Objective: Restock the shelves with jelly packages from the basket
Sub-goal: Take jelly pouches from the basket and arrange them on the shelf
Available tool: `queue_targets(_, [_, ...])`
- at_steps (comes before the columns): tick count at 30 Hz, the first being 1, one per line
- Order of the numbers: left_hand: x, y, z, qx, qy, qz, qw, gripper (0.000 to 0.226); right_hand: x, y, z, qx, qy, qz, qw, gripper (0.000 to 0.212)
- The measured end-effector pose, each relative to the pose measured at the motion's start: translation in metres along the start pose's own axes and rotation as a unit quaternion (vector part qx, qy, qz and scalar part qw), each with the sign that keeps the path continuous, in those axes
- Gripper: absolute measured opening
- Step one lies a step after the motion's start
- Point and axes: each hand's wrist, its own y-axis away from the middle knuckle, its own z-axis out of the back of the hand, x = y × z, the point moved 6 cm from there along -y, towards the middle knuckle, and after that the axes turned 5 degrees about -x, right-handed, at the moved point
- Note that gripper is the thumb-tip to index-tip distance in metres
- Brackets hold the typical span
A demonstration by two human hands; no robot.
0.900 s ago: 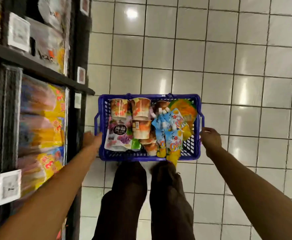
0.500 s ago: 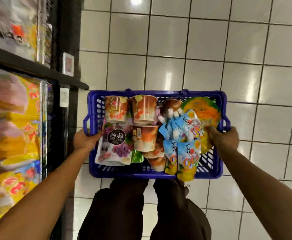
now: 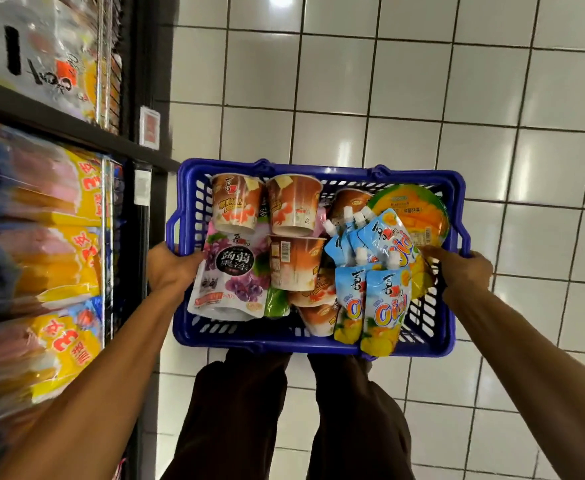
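- Trousers [image 3: 235,410]: dark, at the bottom centre, with a bare forearm on either side reaching forward.
- Left hand [image 3: 169,268]: fingers curled over the left rim of the basket [image 3: 284,339], grasping it by the side handle.
- Right hand [image 3: 464,271]: grasps the right rim, with its fingers hooked over the edge and into the basket.
- Basket: blue plastic with slotted walls, held level between both hands, just beyond the trousers and above the floor [image 3: 491,98].
- Jelly packages, all inside the basket:
  - Purple pouch [image 3: 230,275] lies flat at the left, touching the left wall.
  - Cups [image 3: 237,202], orange-brown, lie on their sides in the middle and at the far left.
  - Spout pouches [image 3: 384,306], blue and yellow, are stacked at the right; the nearest one overhangs the near rim.
  - Mango tub [image 3: 412,209], round, leans in the far right corner.
- Shelves [image 3: 59,123]: black, at the left, just beside the basket. They hold yellow packs [image 3: 59,265], blurred. A price tag [image 3: 149,126] hangs on the shelf edge.
- Floor: white tiles with glare spots.
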Motion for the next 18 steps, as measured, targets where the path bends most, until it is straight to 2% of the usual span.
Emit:
queue_targets(3, [-0.032,0.042,0.053,-0.022,-0.006,-0.005,1.0,0.039,0.022,0.035,0.054,-0.019,-0.03,-0.011,0.999,0.039])
queue_targets(5, [-0.057,0.077,0.097,-0.045,-0.006,-0.022,0.999,0.034,0.041,0.062,0.095,-0.026,-0.048,-0.007,0.998,0.038])
queue_targets(8, [-0.106,0.143,0.176,-0.069,0.017,-0.029,0.997,0.031,0.082,0.114,0.17,-0.008,-0.077,0.004,0.997,0.045])
queue_targets(13, [-0.177,0.24,0.283,-0.064,0.081,-0.026,0.994,0.042,0.154,0.189,0.284,0.014,-0.091,0.051,0.994,0.054])
queue_targets(18, [-0.207,0.281,0.333,-0.069,0.118,0.0,0.991,0.056,0.219,0.217,0.344,0.029,-0.097,0.107,0.989,0.056])
